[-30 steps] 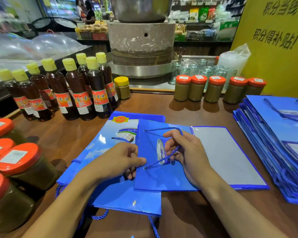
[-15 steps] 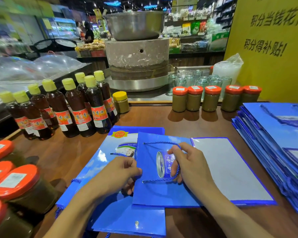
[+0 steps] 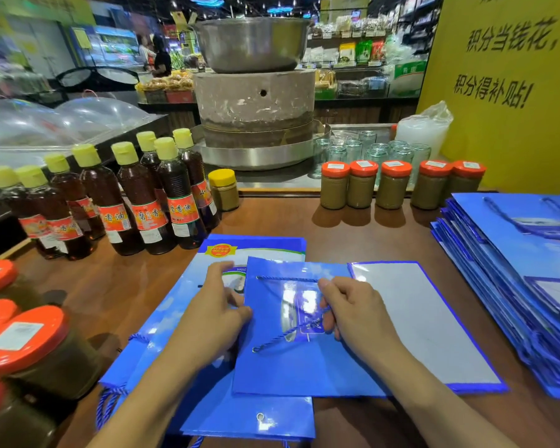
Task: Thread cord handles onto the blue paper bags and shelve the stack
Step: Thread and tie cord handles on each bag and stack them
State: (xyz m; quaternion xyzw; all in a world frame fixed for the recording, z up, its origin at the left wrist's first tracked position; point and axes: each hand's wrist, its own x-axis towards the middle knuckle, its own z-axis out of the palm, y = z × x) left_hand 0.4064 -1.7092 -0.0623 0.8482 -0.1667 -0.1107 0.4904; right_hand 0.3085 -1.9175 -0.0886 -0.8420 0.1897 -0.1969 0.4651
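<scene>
Right hand [image 3: 353, 315] pinches twisted blue cord [image 3: 282, 335], running left to holes [image 3: 255, 349]. Left hand [image 3: 207, 315], nearer holes, grips flat blue paper bag [image 3: 288, 373].

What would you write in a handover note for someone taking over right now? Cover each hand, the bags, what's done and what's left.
Left hand: grips the left edge of the top bag.
Right hand: pinches the cord looped across that bag's face.
The bag lies on a pile of corded bags; a bigger stack sits at the right.
Done: the cord runs into both holes on this face.
Left: finish this handle, then shelve the stack.
</scene>
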